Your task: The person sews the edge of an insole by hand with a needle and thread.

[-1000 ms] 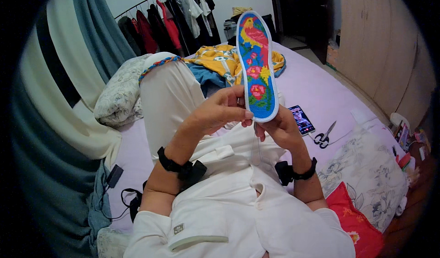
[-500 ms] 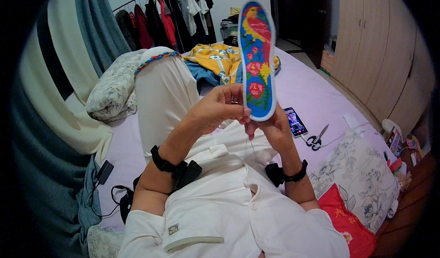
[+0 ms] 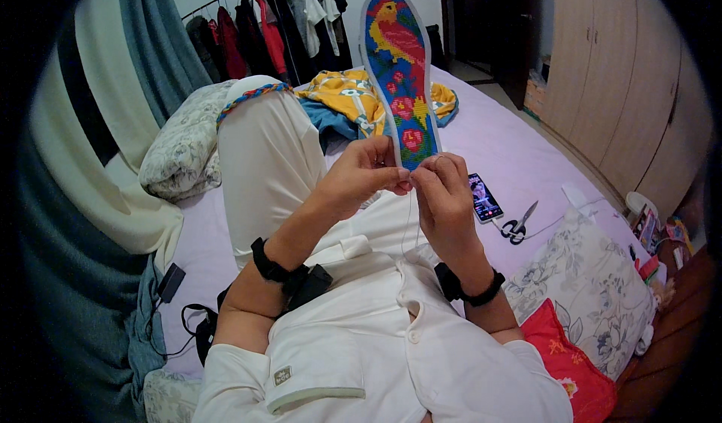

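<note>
An embroidered insole [image 3: 398,77] stands upright before me, white-edged, with a bird and pink flowers stitched on blue. My left hand [image 3: 368,169] grips its lower left edge between thumb and fingers. At its lower right end, the fingertips of my right hand [image 3: 445,190] are pinched together beside the left thumb. Whatever they pinch is too small to make out; a needle cannot be seen. A thin pale thread [image 3: 409,224] hangs from near the fingertips toward my lap.
On the bed [image 3: 519,152] to the right lie a lit phone [image 3: 485,197] with a cable and black-handled scissors [image 3: 519,224]. A floral pillow [image 3: 583,288] and red cushion [image 3: 568,355] are at my right. A braided cord [image 3: 252,98] lies across my raised knee.
My right hand has come from behind the insole to the front of its lower end. The insole has shifted left and up, tilting its top leftward.
</note>
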Motion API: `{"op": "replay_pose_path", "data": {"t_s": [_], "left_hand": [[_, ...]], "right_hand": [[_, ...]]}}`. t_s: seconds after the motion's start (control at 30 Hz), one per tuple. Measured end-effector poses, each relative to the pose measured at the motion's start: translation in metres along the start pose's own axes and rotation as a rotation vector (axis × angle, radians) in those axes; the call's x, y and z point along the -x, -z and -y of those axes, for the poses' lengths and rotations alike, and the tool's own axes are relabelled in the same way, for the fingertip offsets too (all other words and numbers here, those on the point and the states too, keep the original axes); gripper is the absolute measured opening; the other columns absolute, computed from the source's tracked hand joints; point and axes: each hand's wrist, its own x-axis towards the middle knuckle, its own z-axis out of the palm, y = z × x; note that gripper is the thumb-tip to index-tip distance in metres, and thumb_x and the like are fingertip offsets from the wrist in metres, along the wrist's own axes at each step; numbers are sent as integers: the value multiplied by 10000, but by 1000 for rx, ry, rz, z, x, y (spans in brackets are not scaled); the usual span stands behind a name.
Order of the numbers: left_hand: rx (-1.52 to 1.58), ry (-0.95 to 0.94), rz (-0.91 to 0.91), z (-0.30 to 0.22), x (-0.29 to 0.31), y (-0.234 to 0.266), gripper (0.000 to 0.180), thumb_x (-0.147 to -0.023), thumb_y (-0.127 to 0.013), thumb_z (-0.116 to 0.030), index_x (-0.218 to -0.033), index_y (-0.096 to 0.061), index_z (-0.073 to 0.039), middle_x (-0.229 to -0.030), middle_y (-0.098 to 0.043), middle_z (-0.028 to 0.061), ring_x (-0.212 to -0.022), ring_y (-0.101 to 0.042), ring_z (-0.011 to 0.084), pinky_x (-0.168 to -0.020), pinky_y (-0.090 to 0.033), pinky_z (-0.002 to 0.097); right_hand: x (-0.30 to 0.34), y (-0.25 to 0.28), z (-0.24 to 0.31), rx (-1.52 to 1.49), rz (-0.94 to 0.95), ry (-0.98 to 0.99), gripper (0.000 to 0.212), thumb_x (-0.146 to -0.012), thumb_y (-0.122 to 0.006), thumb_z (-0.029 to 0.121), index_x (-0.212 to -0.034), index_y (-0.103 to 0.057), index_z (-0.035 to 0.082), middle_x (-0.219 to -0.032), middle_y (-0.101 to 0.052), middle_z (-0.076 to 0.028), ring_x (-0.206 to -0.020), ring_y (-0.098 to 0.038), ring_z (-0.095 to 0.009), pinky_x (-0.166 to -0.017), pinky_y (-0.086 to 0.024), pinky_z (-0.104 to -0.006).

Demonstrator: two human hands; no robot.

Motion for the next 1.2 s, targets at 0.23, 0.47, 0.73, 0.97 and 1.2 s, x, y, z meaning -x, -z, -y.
{"op": "replay_pose_path", "data": {"t_s": [0.23, 0.47, 0.73, 0.97, 1.2], "left_hand": [[-25, -102, -200, -9, -3, 21, 226, -734, -585, -31, -956, -556, -1, -842, -598, 71, -703, -587, 144, -658, -495, 274], [-84, -367, -566, -61, 24, 90, 185, -763, -569, -34, -947, -554, -21, -790, -594, 62, -667, -583, 130, -646, -493, 260], [-119, -248, -405, -42, 13, 55, 196, -762, -574, -25, -958, -561, -15, -803, -598, 73, -686, -585, 128, -654, -493, 261], [-29, -53, -151, -14, 2, 8, 223, -762, -614, -55, -971, -557, -1, -846, -603, 72, -733, -590, 131, -680, -492, 262], [-51, 1, -96, -10, 4, -8, 238, -765, -608, -37, -990, -549, 18, -867, -596, 84, -743, -589, 132, -697, -496, 262]], "right_hand": [[-9, 54, -11, -1207, -247, -572, 93, -887, -471, 87, -953, -486, 23, -723, -572, -92, -540, -514, -128, -547, -490, -219], [65, 211, -136, -827, -792, -605, 147, -825, -560, 43, -961, -505, 29, -815, -532, -52, -686, -528, -113, -585, -500, -215], [37, 160, -119, -334, -858, -516, 120, -842, -528, 39, -957, -540, 6, -805, -544, -74, -681, -555, -145, -661, -507, -262], [-7, 64, -12, -154, -195, -226, 256, -707, -483, -126, -890, -600, 10, -806, -499, -76, -701, -538, -153, -581, -431, -231], [-3, 37, 6, -184, -112, -132, 340, -623, -531, -160, -906, -607, 11, -826, -477, -118, -717, -524, -209, -581, -433, -261]]}}
